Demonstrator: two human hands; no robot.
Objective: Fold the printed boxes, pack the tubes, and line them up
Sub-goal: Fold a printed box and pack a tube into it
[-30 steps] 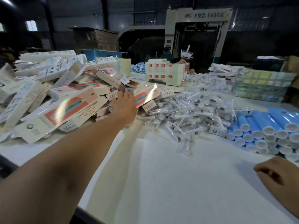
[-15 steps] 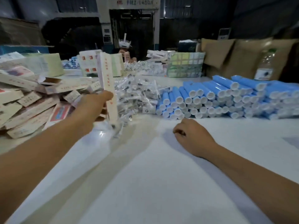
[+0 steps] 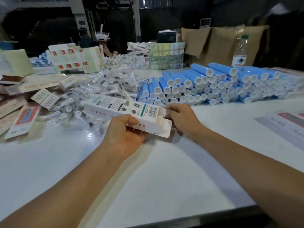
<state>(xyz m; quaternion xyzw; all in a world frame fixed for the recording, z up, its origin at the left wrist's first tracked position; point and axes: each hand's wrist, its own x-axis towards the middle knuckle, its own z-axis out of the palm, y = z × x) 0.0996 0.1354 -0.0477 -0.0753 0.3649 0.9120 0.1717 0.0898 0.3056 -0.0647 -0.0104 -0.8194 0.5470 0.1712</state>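
Left hand [image 3: 125, 134] curled round the box [image 3: 125, 112] near its open end, right hand [image 3: 181, 119] pinching an end flap [image 3: 162, 111], all held just above the table [image 3: 148, 175], blue tubes [image 3: 205, 84] stacked behind.

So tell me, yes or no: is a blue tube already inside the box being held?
No: the box's open end shows only bare white card, and the tubes lie stacked on the table behind.
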